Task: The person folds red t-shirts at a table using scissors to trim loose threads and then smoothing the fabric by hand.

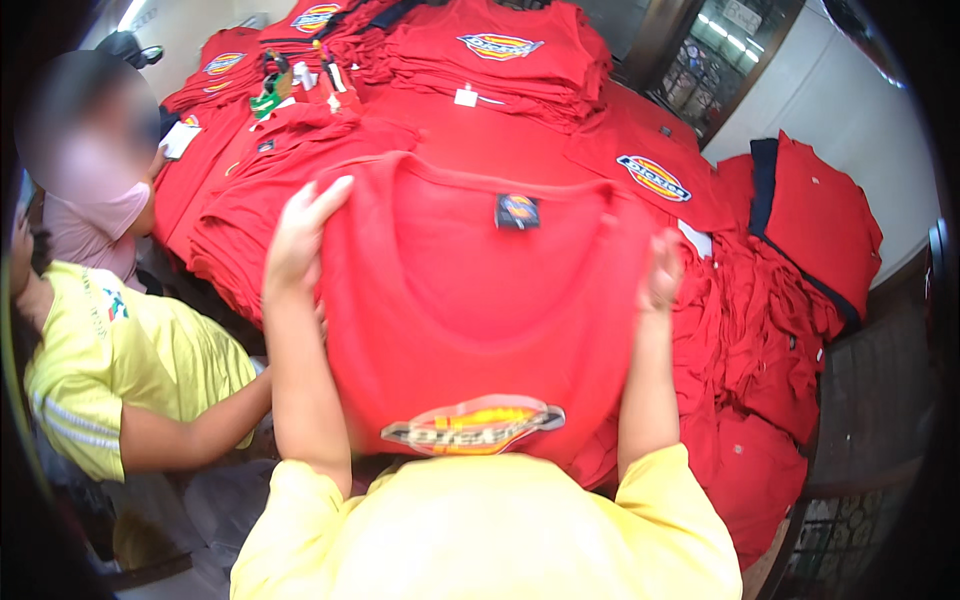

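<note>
A red scoop-neck shirt (480, 320) is held up between my two hands, its neckline away from me and its oval printed logo near my chest. Inside the back of the neck sits a small dark label (517, 211). My left hand (303, 235) grips the shirt at its left shoulder, with the thumb laid on top of the cloth. At the opposite shoulder my right hand (661, 270) is closed on the edge; some of its fingers are hidden behind the fabric.
Folded red shirts (500, 60) are stacked at the far side. More loose red shirts (750, 330) heap up on the right, beside a red and navy pile (815, 220). On the left stand a person in yellow (150, 370) and another in pink (100, 220). Small bottles (303, 75) stand among the shirts.
</note>
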Demonstrator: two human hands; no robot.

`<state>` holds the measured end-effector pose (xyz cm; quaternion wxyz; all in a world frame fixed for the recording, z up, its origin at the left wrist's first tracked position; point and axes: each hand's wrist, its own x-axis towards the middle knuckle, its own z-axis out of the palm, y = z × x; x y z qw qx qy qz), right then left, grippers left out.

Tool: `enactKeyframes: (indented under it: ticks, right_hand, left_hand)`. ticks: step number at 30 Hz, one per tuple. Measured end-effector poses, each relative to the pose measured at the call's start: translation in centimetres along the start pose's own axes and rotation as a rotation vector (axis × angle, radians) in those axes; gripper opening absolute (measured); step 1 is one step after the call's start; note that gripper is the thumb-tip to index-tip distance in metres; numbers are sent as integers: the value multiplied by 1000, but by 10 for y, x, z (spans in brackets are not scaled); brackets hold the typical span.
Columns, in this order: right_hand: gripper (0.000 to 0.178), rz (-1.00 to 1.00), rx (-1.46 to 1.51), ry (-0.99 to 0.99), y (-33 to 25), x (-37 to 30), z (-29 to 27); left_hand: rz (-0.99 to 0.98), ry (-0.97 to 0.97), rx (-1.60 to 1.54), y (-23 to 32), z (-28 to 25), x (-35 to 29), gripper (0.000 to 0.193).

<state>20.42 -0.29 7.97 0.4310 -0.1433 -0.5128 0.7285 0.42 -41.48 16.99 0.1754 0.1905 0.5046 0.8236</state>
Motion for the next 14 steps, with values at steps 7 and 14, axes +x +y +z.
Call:
enactKeyframes:
  ticks: [7, 14]
  right_hand:
    - [40, 721, 471, -346, 110, 24, -24]
    - [35, 662, -650, -225, 56, 22, 3]
  left_hand:
    - [-419, 22, 182, -160, -64, 126, 43]
    - [-835, -335, 696, -147, -86, 148, 84]
